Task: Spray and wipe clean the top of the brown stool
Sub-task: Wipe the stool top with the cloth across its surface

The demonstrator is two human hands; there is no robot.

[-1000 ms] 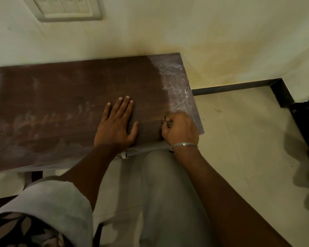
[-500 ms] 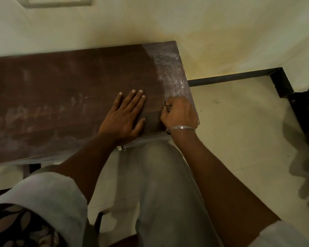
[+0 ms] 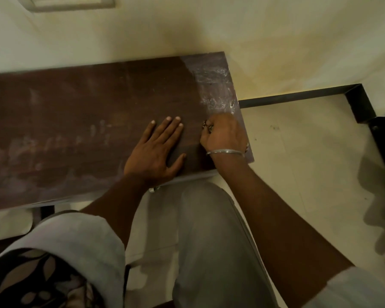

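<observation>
Grips a bunched patterned cloth (image 3: 207, 126) in the curled right hand (image 3: 223, 135) (only scraps show past the fingers), pressed down near the right end of the brown rectangular wooden stool top (image 3: 76, 103). Lays the left hand (image 3: 156, 150) flat just beside it, fingers straight on the wood. Thin silver bangle (image 3: 226, 151) on the right wrist. Whitish smears (image 3: 213, 85) beyond the fist. Stool set against a cream wall (image 3: 253, 30), over pale floor tiles (image 3: 298, 163).

The stool top (image 3: 76, 112) lies open to the left of my left hand (image 3: 156, 150). The wall (image 3: 187, 30) closes its far edge, and my right hand (image 3: 222, 134), gripping a cloth (image 3: 207, 127), blocks the right end.
</observation>
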